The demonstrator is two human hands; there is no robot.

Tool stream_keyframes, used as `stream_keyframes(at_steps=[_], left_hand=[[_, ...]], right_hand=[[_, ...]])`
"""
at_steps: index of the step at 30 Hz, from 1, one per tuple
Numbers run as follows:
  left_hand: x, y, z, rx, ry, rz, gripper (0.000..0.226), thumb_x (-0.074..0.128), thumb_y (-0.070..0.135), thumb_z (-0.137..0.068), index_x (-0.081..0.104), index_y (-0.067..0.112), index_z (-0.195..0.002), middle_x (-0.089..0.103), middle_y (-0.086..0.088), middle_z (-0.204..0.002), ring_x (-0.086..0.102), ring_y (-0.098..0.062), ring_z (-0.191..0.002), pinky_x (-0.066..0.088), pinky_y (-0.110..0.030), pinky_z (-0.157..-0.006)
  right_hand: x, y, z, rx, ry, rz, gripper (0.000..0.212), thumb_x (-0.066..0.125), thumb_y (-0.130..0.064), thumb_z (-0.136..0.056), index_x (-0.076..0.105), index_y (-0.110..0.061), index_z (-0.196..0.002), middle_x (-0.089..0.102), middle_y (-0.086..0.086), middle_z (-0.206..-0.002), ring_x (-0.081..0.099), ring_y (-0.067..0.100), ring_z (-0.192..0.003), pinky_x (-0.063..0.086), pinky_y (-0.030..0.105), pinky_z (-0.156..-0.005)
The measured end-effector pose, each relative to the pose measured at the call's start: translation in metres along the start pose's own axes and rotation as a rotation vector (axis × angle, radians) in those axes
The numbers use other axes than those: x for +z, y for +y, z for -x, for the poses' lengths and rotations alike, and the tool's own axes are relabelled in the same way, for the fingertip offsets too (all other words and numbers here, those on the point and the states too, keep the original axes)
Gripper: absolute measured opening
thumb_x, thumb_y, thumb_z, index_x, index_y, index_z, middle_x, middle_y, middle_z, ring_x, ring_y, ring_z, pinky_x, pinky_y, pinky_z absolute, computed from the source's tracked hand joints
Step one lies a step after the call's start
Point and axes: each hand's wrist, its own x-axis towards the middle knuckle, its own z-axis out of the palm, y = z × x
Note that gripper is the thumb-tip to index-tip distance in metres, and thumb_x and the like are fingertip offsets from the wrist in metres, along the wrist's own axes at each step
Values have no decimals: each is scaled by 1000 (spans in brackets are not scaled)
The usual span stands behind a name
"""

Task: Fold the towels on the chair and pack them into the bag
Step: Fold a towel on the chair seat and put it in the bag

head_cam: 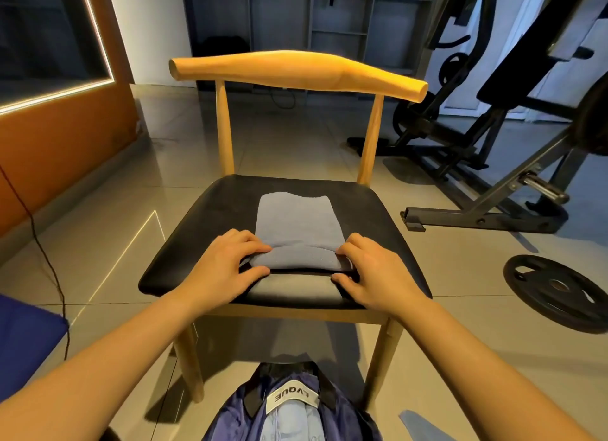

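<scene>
Pinching the near end of the towel (pixel 297 220), our fingers (pixel 258 248) curl over its top layer while the thumbs tuck beneath. Our left hand (pixel 223 266) holds the near-left corner and our right hand (pixel 375 271) the near-right, both clamped on cloth and level with each other. Between them the near end is doubled into a thicker lip.

From that lip the towel lies ahead of our fingers as a narrow folded strip. Its long axis points straight away from us toward the backrest (pixel 296 72), and its far end lies flat on the black seat (pixel 204 230) of the chair (pixel 371 144). Neither hand is nearer, as the strip sits centred between them.

The bag (pixel 289 411) lies the opposite way, on the floor below the seat's front edge and between our forearms. Its mouth is open upward, with pale blue cloth showing inside.

We judge that any further fold must travel away from us along the strip, whereas packing means drawing the towel back and down past our wrists.
</scene>
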Motion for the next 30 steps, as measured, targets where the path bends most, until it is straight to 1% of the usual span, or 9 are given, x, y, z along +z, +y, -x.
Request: stream_keyframes(at_steps=[4,7,9,12,15,17,21,24,30], left_hand=[[-4,7,-8,-42,8,101,39,54,57,-93,74,28,-109,62,17,-99,51,-5,-96,43,-25,-83],[-5,8,-10,-101,-66,171,19,54,37,-103,68,28,-92,57,12,-96,48,-5,-95,39,-24,-80],[-4,11,-11,-161,-120,175,27,47,32,-106,65,25,-87,56,7,-94,48,-6,-93,39,-26,-81],[3,11,-13,-264,-100,109,38,44,39,-106,65,14,-88,59,-1,-88,51,-14,-89,47,-39,-84],[6,15,-13,-287,76,140,18,56,41,-101,60,26,-91,61,8,-87,56,-11,-87,51,-34,-77],[8,19,-11,-204,172,129,7,61,34,-99,62,28,-96,62,13,-92,57,-8,-90,52,-30,-79],[4,12,-3,-119,119,167,21,68,44,-92,72,29,-106,66,18,-99,60,-4,-95,53,-26,-83],[0,1,0,-84,-20,119,43,72,55,-84,65,37,-122,62,21,-111,56,-1,-105,48,-20,-88],[-4,6,-6,-236,-73,222,21,59,48,-98,65,37,-114,61,12,-106,56,-7,-100,46,-23,-85]], right_hand=[[-8,4,-7,87,-29,-130,19,58,-36,-101,63,-23,-115,55,-9,-104,53,11,-93,48,27,-77],[-18,5,-10,221,-160,-327,16,56,-32,-101,65,-20,-96,57,-6,-94,56,12,-85,49,35,-78],[-19,4,-10,296,-217,-433,24,53,-28,-100,66,-15,-85,62,0,-88,60,21,-83,51,41,-76],[-12,1,-14,334,-135,-367,20,54,-36,-99,63,-20,-90,63,-1,-88,61,20,-79,54,41,-72],[-5,-3,-14,244,87,-201,13,60,-40,-99,60,-27,-100,56,-11,-97,56,11,-84,52,28,-71],[-1,-5,-11,135,148,-115,16,58,-38,-101,66,-25,-102,57,-10,-100,55,11,-88,52,29,-75],[-3,0,-6,-1,34,-2,38,54,-61,-95,67,-29,-110,58,-12,-105,52,9,-93,50,29,-78],[-4,4,-8,16,-12,-40,35,62,-51,-95,63,-28,-122,58,-12,-112,50,9,-99,48,27,-83],[-13,6,-16,190,-168,-406,27,56,-36,-102,66,-13,-90,59,6,-85,54,13,-78,46,36,-71]])
